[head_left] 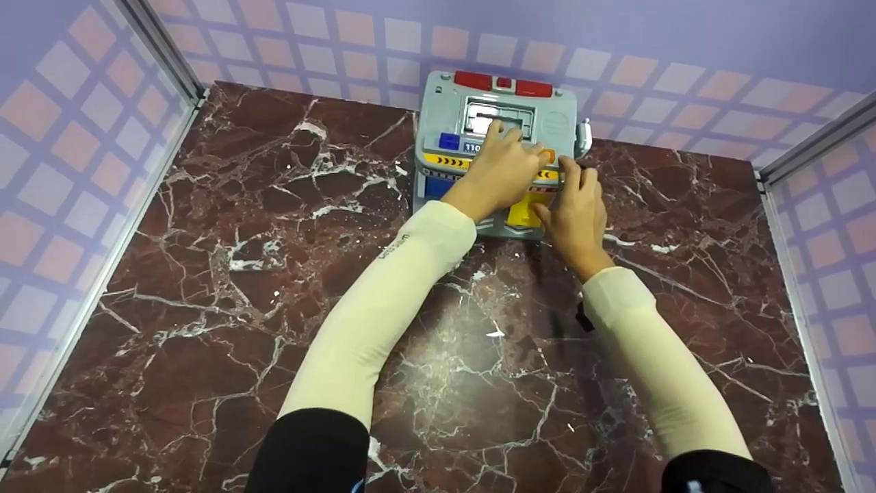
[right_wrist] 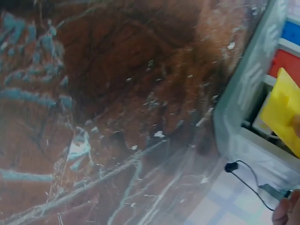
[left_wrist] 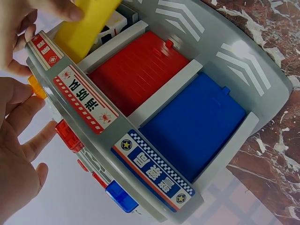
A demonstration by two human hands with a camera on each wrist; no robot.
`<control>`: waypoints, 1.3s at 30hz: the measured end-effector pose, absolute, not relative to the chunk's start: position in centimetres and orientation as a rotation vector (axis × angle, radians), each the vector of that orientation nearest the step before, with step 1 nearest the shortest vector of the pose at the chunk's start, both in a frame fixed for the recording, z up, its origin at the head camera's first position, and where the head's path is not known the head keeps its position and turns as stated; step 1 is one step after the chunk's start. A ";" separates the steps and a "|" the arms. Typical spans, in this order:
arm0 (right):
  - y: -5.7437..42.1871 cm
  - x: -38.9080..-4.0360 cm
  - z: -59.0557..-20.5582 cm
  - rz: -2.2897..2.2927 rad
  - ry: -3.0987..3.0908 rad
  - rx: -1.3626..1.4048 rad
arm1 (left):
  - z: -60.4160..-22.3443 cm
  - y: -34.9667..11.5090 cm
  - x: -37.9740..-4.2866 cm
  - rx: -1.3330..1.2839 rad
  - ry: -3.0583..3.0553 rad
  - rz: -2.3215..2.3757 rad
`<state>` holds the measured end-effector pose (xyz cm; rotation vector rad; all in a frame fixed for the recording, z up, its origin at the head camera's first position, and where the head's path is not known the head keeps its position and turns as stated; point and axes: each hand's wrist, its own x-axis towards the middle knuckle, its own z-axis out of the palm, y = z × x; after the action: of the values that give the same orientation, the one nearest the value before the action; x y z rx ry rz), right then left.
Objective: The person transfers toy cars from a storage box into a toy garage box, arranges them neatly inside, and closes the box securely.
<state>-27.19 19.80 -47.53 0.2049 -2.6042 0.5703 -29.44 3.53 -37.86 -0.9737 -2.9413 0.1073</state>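
Observation:
A grey toy garage (head_left: 429, 109) stands against the back wall. Its front has a blue door (left_wrist: 194, 126), a red door (left_wrist: 138, 72) and a yellow door (left_wrist: 89, 28); the yellow one is swung outward, with a white toy vehicle (left_wrist: 115, 23) partly visible behind it. My left hand (head_left: 503, 168) reaches over the top, fingers spread, a fingertip at the orange button (left_wrist: 36, 86). At the right front corner is my right hand (head_left: 578, 212), its thumb touching the yellow door and its other fingers resting by the top edge.
Red marble-patterned table surface (head_left: 274, 274) surrounds the garage. Checkered walls (head_left: 383, 41) enclose the back and sides. A white handle (head_left: 584, 137) sticks out from the garage's right side, and a black cord (right_wrist: 253, 180) hangs near that side.

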 end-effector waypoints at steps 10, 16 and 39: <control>20.3 -27.7 -48.3 0.362 -2.421 0.269 | -37.1 3.8 -28.8 -0.983 -2.939 0.061; 20.7 -27.4 -48.6 0.304 -2.366 0.279 | -37.0 3.9 -28.2 -1.001 -2.953 0.037; 21.1 -27.2 -49.4 0.236 -2.397 0.366 | -37.8 3.2 -28.1 -1.009 -2.905 -0.022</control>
<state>-27.21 21.08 -49.41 0.3659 -2.3966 0.2359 -28.14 3.18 -37.83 -1.0086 -2.9047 -0.0224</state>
